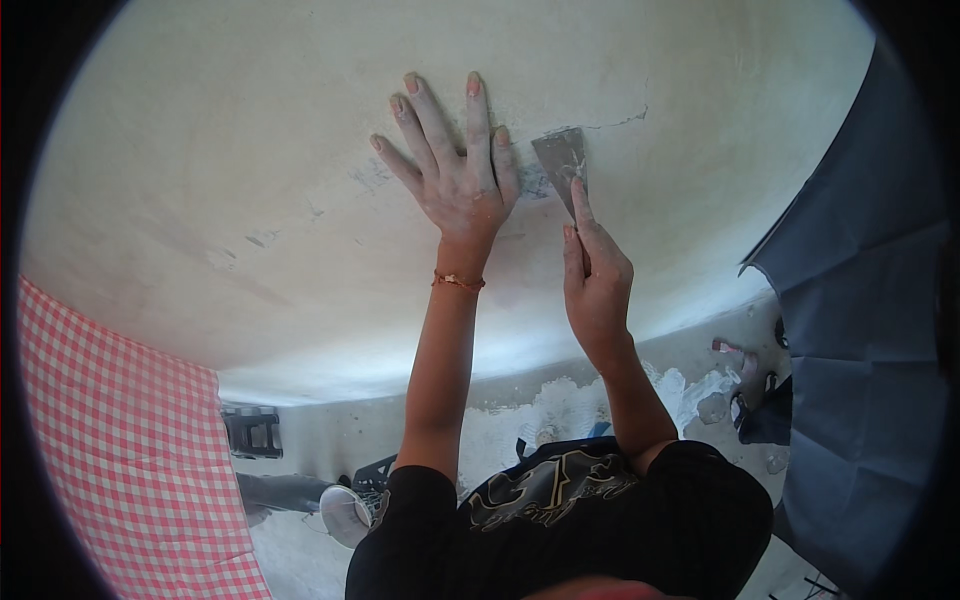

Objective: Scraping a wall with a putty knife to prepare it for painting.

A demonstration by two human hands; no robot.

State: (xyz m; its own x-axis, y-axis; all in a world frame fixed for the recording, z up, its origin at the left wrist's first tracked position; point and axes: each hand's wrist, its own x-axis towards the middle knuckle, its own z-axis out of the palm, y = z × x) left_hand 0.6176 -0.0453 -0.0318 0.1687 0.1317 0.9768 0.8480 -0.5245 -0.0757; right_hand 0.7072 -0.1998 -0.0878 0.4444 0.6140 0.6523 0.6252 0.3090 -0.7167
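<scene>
My left hand (458, 178) lies flat against the pale plastered wall (300, 120), fingers spread and dusted with white powder. A thin cord bracelet (458, 281) circles that wrist. To its right, my right hand (598, 268) grips a putty knife (562, 162), index finger stretched along the metal blade. The blade points up, smeared with filler, its wide edge close to a thin crack (625, 119) in the wall; whether it touches the wall I cannot tell. Grey scuffed patches (536, 182) show between the hands, partly hidden by my left hand.
A pink checked cloth (130, 430) hangs at the left and a dark grey cloth (860, 330) at the right. Below are a black stool (252, 432), a white bucket (345, 515), and a floor with white splotches (700, 395). Another person's dark-clothed leg (768, 415) shows at the lower right.
</scene>
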